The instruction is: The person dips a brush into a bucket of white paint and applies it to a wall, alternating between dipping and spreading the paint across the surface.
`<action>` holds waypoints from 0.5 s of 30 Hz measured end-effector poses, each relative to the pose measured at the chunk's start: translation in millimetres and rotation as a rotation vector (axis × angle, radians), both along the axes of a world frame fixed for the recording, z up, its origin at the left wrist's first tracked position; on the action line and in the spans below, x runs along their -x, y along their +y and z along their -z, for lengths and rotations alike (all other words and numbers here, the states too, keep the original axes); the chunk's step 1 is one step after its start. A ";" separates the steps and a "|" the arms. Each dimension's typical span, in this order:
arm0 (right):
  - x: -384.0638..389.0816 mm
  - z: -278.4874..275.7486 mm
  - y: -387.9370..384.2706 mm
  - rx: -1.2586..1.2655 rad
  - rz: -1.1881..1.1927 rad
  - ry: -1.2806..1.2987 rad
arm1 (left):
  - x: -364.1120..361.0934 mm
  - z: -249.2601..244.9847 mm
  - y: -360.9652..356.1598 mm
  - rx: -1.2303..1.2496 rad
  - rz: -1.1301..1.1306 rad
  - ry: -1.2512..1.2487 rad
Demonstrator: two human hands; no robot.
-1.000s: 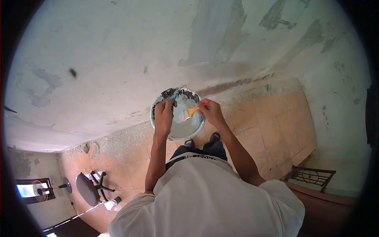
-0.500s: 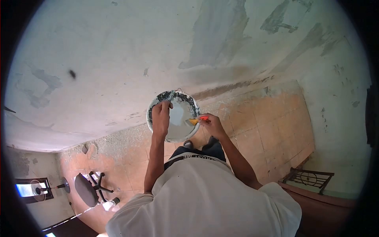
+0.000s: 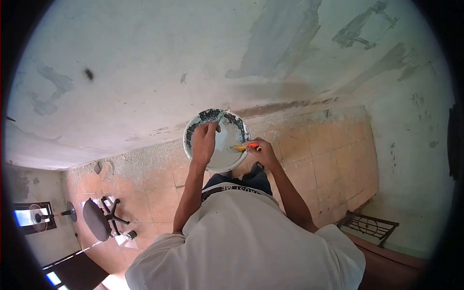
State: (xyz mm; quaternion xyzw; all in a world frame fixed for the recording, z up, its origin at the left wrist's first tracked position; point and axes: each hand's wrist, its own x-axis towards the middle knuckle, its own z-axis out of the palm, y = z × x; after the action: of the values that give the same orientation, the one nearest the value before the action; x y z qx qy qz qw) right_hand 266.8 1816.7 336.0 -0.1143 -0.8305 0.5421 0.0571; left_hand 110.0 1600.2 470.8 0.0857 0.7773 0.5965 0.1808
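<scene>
A round bucket (image 3: 189, 151) with a pale, smeared rim hangs or stands in front of my body, holding whitish material (image 3: 227, 155). My left hand (image 3: 205, 141) is closed at the bucket's upper left, around a thin greenish strand or handle (image 3: 223, 116). At the bucket's right rim, my right hand (image 3: 262, 152) grips a scraper (image 3: 240, 148) with a yellow and red handle. The scraper's tip points left over the whitish material.
Ahead rises a pale wall (image 3: 145, 58) with grey patches. Orange floor tiles (image 3: 314, 159) run along it. An office chair (image 3: 98, 220) and a fan (image 3: 71, 211) are at the lower left, a metal rack (image 3: 369, 225) at the lower right.
The view has shifted slightly. The bucket and both hands appear a little further right in it. Both hands keep their holds.
</scene>
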 end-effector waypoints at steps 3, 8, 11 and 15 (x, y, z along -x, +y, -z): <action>1.0 7.1 -2.1 0.147 0.097 0.050 | 10.5 13.8 -3.4 -0.006 -0.004 -0.005; 3.1 8.9 -4.1 0.132 0.083 0.087 | 6.4 6.9 2.1 -0.040 0.045 -0.007; -2.6 4.8 -4.1 -0.042 0.074 0.000 | 4.4 7.7 -0.2 -0.026 0.061 0.013; 0.2 12.4 -2.5 0.047 0.109 0.025 | -0.3 13.8 4.3 -0.028 0.083 0.082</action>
State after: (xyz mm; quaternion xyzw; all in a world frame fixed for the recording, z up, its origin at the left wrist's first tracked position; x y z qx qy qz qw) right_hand 266.6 1814.2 323.6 -0.1539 -0.8092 0.5591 0.0942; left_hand 110.4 1604.5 457.0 0.1450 0.7715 0.5952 0.1720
